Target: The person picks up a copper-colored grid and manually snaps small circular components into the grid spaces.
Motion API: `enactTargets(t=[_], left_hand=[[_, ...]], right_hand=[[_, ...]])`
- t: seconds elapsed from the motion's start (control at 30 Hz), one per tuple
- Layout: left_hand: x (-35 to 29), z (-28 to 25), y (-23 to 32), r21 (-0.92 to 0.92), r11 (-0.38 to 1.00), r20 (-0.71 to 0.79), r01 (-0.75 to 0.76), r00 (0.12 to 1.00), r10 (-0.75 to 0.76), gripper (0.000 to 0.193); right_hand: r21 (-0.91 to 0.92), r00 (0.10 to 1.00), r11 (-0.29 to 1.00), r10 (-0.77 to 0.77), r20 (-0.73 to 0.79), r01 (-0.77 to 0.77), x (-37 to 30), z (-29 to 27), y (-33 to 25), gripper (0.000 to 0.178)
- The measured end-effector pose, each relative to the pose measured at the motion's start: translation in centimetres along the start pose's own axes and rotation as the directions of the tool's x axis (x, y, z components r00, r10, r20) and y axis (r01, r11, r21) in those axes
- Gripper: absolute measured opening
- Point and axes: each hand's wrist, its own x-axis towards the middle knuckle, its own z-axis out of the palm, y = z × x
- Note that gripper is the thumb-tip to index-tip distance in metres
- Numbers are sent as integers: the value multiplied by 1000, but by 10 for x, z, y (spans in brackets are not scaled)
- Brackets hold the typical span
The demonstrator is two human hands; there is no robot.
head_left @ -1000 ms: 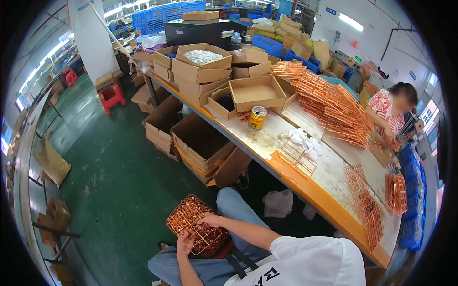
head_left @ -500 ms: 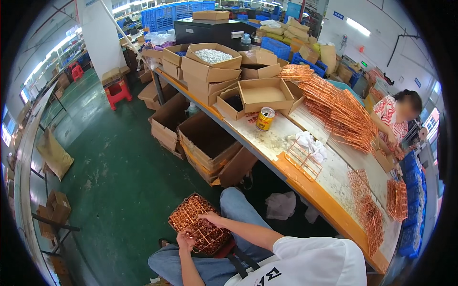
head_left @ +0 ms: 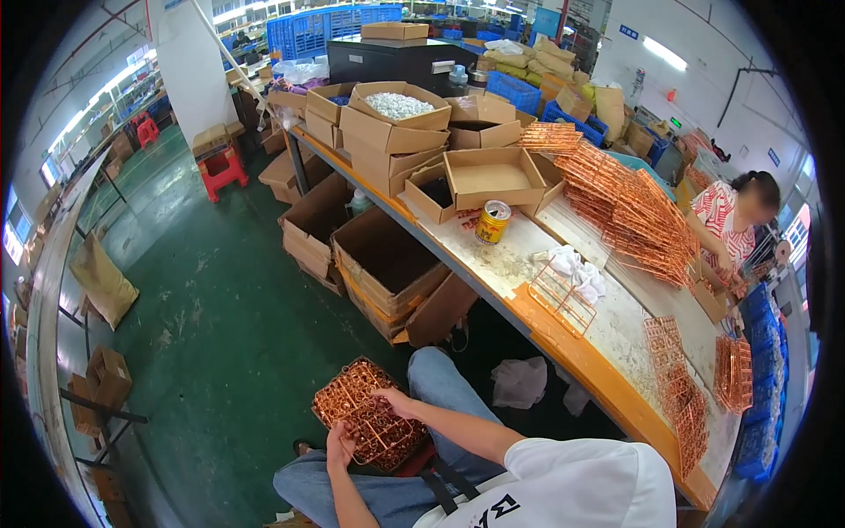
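Note:
A box (head_left: 327,387) piled with small copper-coloured rings sits by my knees. Over its near part lies a copper-coloured wire rack (head_left: 384,440), a grid of thin bars. My right hand (head_left: 395,403) is closed on the rack's upper bars, fingers curled over the wire. Lower and to the left, my left hand (head_left: 340,446) is closed at the rack's near-left edge. Whatever sits between its fingertips is too small to make out, with copper wire and rings right beside them.
To my right runs a long worktable (head_left: 528,304) with an orange edge, bearing stacked copper racks (head_left: 625,202), a yellow can (head_left: 493,223), a white cloth (head_left: 576,271) and cardboard boxes (head_left: 493,179). Open cartons (head_left: 387,264) stand beneath it. A person (head_left: 726,220) works at the far right.
My left hand has shifted slightly up and turned at the rack's edge; the clump of copper rings seen at its fingers earlier shows less now. My right hand stays at the rack's bars.

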Motion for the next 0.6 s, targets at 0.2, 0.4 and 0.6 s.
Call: enactTargets(t=[0.2, 0.4, 0.6], left_hand=[[-7, 5, 8, 92, 995, -46, 50, 998, -46, 14], [-18, 17, 14, 23, 996, -39, 82, 996, -81, 15], [-5, 3, 6, 138, 975, -53, 174, 984, -168, 10]], right_hand=[[-131, 979, 989, -42, 199, 69, 4, -12, 2, 19], [-108, 966, 994, 53, 254, -26, 6, -15, -1, 21], [-158, 975, 986, -24, 220, 60, 3, -13, 1, 23]])
